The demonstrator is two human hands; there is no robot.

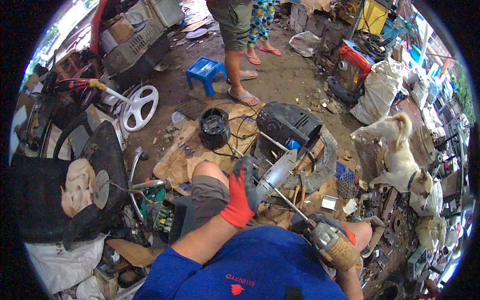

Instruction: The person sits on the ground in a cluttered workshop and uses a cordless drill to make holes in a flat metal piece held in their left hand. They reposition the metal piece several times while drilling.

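Drill [336, 246] sits wrapped in right hand [347, 230], bit [292, 205] at the plate [278, 172] left hand [240, 196] clasps; casing [291, 122] at wearer's one o'clock looks already opened, plate work seemingly unfinished.

Two gloved hands, one left hand [242, 192] and one right hand [344, 230], were pictured with one power drill [330, 244], one flat grey metal piece [278, 174] and one pair of pliers [302, 187]. Two black casings, one large box-shaped casing [287, 120] and one small round casing [214, 131], were in the scene, along with one blue stool [205, 68] and one white wheel [140, 108]. Two bystanders [236, 27] wore four sandals: two red sandals [253, 60] and two grey sandals [243, 97]. Two pale animals were counted, one standing dog [402, 160] and one curled-up animal [78, 187]. The scattered scrap [390, 227] was too jumbled to count.
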